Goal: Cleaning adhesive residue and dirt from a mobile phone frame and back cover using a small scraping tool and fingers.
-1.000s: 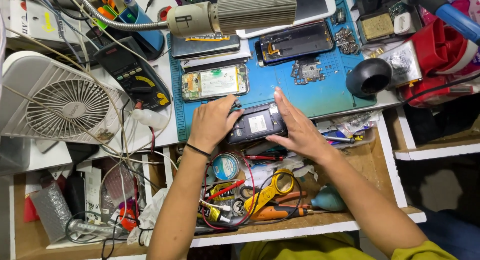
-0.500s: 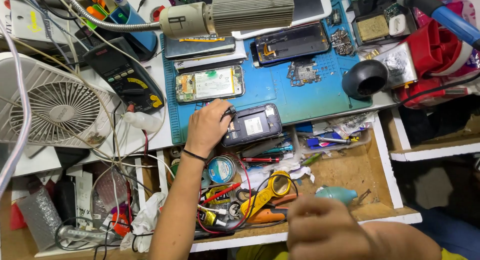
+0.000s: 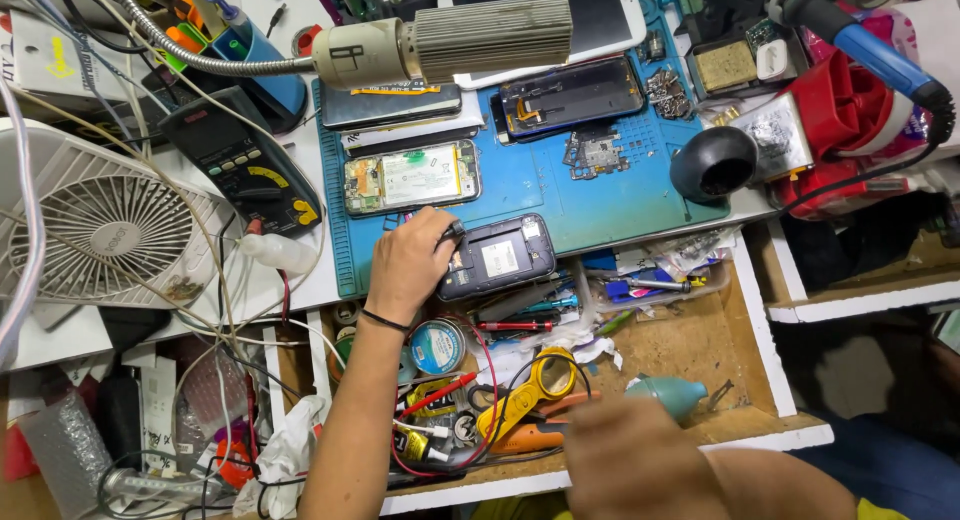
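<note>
Cluttered repair bench (image 3: 300,290) with a blue mat (image 3: 620,205): at the mat's lower edge, frame centre, the left hand (image 3: 410,265) pins an opened phone (image 3: 497,256) steady. Blurred right hand (image 3: 640,470), bottom centre; grip unclear.

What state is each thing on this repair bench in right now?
Dark phone: back cover off, insides showing, lying at the mat's front edge.
Left hand: resting on that phone's left end.
Right hand: blurred, low over the drawer, holding nothing visible.
Second phone: opened, flat on the blue mat.
Drawer: pulled open.
Fan: running or not, cannot tell.
</note>
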